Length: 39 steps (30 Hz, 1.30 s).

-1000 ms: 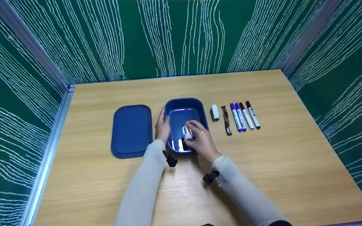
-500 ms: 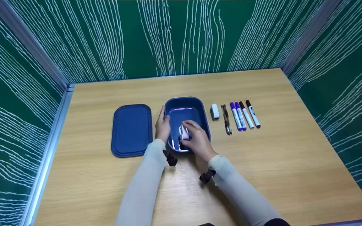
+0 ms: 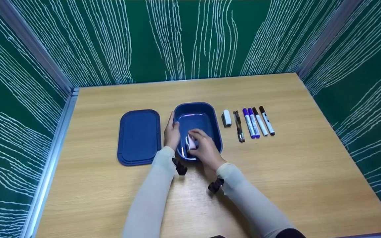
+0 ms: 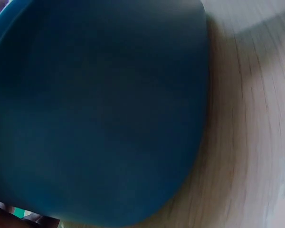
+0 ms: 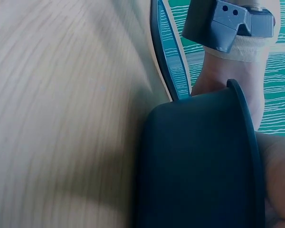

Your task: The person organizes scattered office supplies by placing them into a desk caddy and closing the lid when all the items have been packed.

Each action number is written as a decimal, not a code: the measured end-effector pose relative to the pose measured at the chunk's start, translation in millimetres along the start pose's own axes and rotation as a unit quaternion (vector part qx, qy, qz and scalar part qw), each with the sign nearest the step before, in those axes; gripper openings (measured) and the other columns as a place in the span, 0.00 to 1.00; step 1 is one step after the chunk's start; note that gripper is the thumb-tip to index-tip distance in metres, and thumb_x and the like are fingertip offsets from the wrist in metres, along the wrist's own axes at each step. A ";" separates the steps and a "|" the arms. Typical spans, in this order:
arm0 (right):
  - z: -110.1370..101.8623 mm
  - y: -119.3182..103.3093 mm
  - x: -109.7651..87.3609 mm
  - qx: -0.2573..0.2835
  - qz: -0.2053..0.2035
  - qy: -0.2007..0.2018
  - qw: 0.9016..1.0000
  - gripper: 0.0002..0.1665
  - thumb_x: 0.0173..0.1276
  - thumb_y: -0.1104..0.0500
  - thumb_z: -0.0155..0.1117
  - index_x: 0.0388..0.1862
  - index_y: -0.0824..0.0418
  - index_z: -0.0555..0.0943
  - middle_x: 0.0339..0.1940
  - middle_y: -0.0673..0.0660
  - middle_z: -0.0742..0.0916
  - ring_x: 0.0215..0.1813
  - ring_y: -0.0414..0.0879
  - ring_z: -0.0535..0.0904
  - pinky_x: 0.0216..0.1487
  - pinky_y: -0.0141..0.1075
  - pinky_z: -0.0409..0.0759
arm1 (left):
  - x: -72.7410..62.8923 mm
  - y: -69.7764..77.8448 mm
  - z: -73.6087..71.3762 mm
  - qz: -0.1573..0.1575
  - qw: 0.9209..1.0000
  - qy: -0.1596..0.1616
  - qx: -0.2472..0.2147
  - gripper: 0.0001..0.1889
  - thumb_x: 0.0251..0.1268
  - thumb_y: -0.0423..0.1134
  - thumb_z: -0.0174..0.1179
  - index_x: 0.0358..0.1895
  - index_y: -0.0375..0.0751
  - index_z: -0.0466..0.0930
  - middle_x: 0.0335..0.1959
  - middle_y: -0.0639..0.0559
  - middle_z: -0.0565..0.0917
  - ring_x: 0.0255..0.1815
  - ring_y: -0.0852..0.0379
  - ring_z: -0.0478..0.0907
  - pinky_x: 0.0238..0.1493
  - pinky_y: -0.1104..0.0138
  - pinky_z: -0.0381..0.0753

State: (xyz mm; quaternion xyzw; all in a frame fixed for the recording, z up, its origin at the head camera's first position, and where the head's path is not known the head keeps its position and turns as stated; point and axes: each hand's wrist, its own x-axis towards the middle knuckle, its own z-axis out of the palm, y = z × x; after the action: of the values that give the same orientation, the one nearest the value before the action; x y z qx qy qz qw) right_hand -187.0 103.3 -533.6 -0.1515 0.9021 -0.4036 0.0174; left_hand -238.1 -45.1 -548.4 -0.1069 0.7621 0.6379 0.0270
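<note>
A deep blue plastic box stands uncovered at the middle of the table. My left hand lies along its left wall, fingers straight and thumb at the rim. In the left wrist view the box wall fills most of the picture. Inside the box, at the near left, my right hand pinches a small white object between thumb and fingers; its exact kind is partly covered by them. The right wrist view shows the box's outer wall, with part of the right hand beyond the rim.
A flat blue lid lies left of the box. To the right, in a row, are a small white-and-black block, dark pens, purple-capped markers and black-capped markers. Green walls enclose the table.
My right hand has moved left and slightly toward the near end inside the box, carrying the white object. The left hand and the box stay in place.
</note>
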 end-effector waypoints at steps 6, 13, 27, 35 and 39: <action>2.5 -0.2 3.5 -0.010 -0.001 -0.017 1.000 0.38 0.53 0.67 0.78 0.64 0.66 0.76 0.64 0.57 0.78 0.64 0.50 0.77 0.63 0.40 0.77 | 0.6 -0.8 0.0 0.004 1.000 0.000 -0.002 0.28 0.82 0.42 0.40 0.79 0.65 0.48 0.80 0.56 0.53 0.78 0.50 0.55 0.76 0.53 0.58; 5.9 0.4 7.8 -0.017 -0.012 -0.014 1.000 0.35 0.51 0.67 0.78 0.61 0.66 0.78 0.61 0.57 0.79 0.58 0.50 0.79 0.58 0.41 0.80 | 1.8 -1.8 0.2 0.004 1.000 0.001 -0.003 0.28 0.82 0.41 0.40 0.79 0.67 0.48 0.80 0.57 0.53 0.78 0.50 0.55 0.76 0.53 0.58; 8.5 -0.7 17.3 -0.007 0.028 -0.052 0.998 0.34 0.55 0.67 0.76 0.62 0.64 0.76 0.60 0.55 0.79 0.59 0.48 0.78 0.62 0.42 0.78 | 2.9 -2.4 0.4 -0.002 1.000 0.002 -0.010 0.28 0.82 0.42 0.40 0.78 0.68 0.49 0.80 0.58 0.53 0.79 0.50 0.54 0.76 0.53 0.57; 10.5 1.9 21.8 -0.016 0.004 -0.047 0.999 0.33 0.50 0.68 0.77 0.58 0.66 0.77 0.56 0.57 0.80 0.55 0.50 0.79 0.59 0.44 0.79 | 3.1 -2.9 0.0 -0.009 1.000 -0.005 -0.013 0.28 0.82 0.43 0.40 0.78 0.71 0.48 0.80 0.59 0.52 0.79 0.51 0.53 0.76 0.53 0.56; 11.7 2.8 24.0 -0.029 -0.012 -0.045 0.999 0.33 0.48 0.67 0.78 0.55 0.66 0.77 0.53 0.58 0.81 0.53 0.51 0.79 0.57 0.44 0.80 | 3.1 -2.7 0.1 -0.001 1.000 0.000 -0.012 0.28 0.82 0.42 0.40 0.79 0.67 0.49 0.80 0.58 0.53 0.78 0.50 0.54 0.76 0.54 0.57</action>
State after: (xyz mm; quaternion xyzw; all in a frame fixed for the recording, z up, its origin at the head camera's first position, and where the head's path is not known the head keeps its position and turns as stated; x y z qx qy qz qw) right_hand -208.8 89.7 -541.3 -0.1809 0.9097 -0.3706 0.0486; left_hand -240.6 -45.8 -551.6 -0.1079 0.7545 0.6469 0.0264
